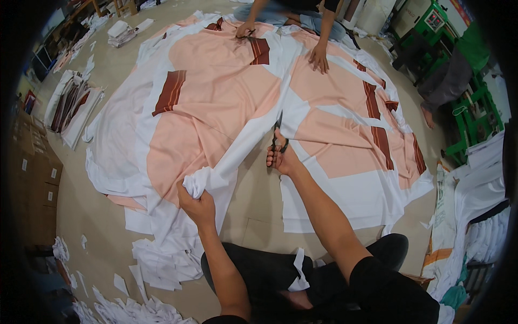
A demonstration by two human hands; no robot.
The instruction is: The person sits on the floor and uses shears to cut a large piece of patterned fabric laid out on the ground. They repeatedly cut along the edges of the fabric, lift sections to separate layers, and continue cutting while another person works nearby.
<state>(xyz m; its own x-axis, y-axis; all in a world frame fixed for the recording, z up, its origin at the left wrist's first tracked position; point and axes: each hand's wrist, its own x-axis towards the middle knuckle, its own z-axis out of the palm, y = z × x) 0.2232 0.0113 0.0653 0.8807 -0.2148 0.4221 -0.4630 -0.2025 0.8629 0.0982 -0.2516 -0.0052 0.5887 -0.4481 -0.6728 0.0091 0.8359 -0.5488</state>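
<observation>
My right hand (278, 154) grips black-handled scissors (279, 124), their blades in a white strip of cloth between two spreads of printed fabric. My left hand (197, 197) clutches a bunched white edge (197, 179) of that cloth, pulling it toward the lower left. The large cloth (210, 119) on the floor has peach panels, white borders and dark red striped patches (167, 97). Across from me, another person's hand (243, 29) holds scissors at the far part of the cloth, while their other hand (318, 59) rests spread on the fabric.
Folded fabric stacks (73, 108) and cardboard boxes (38, 162) lie left. White scraps (124, 308) litter the floor (248, 227). A green machine (426, 29), a green metal frame (464, 124), another person's bare foot (429, 116) and sacks (440, 210) are at the right.
</observation>
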